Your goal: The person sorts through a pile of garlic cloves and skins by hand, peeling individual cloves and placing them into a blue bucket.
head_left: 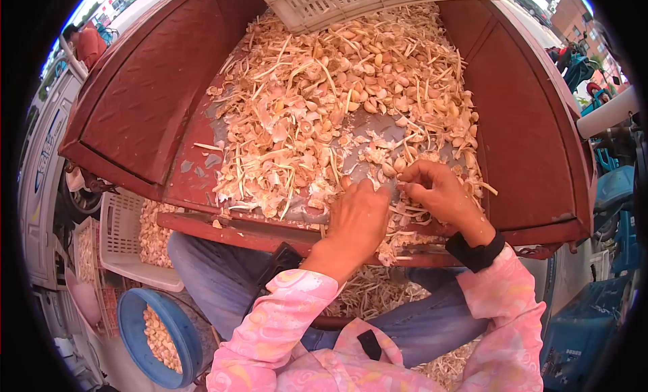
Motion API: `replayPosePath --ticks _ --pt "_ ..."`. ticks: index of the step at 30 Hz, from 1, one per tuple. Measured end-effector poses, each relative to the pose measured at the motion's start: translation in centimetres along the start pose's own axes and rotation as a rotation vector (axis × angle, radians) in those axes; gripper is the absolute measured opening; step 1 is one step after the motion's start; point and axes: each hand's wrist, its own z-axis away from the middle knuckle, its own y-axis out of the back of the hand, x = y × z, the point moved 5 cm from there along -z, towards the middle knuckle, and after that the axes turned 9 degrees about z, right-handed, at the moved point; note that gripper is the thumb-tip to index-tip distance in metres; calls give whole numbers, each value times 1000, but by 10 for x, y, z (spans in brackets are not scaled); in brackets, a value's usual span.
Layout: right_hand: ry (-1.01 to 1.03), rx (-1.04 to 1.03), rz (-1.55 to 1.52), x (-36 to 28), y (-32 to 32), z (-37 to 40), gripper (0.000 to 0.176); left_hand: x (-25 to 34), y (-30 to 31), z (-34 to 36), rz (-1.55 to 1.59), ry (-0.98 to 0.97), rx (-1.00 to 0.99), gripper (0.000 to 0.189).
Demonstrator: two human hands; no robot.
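Garlic cloves (378,71) and loose papery skins with dry stalks (270,149) lie heaped in a red metal tray (128,122). Near the tray's front edge, my left hand (358,220) is closed, fingertips bent down into the skins; what it grips, if anything, is hidden. Close beside it on the right, my right hand (442,193) has thumb and forefinger pinched together at a small piece that I cannot make out. The fingertips of both hands are a short gap apart. A few cloves lie just beyond them.
A pale plastic crate (364,1) rests at the heap's far end. Down on the left stand a blue bucket (128,338) with cloves in it and a white crate (121,237) beside more cloves. Skins lie below the tray. A person in red (89,46) is at the far left.
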Motion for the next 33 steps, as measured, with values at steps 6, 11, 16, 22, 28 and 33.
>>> replayPosePath --ticks 6,11,16,22,28,33 --pt "-301 -152 -628 24 2 12 8 7 -9 -4 -82 -33 -83 20" --pt "-322 -119 -730 24 2 15 9 -17 -7 -8 522 112 -27 19" --pt "-144 -30 -507 -10 9 22 9 -8 -2 3 1520 576 -173 19" --pt "147 121 -338 -17 -5 27 14 -6 -8 13 1800 685 -155 22" --pt "720 200 321 -79 -24 54 22 -5 -27 33 2035 1013 -3 28" --pt "490 378 263 -51 20 36 12 -21 38 63 2318 876 -45 21"
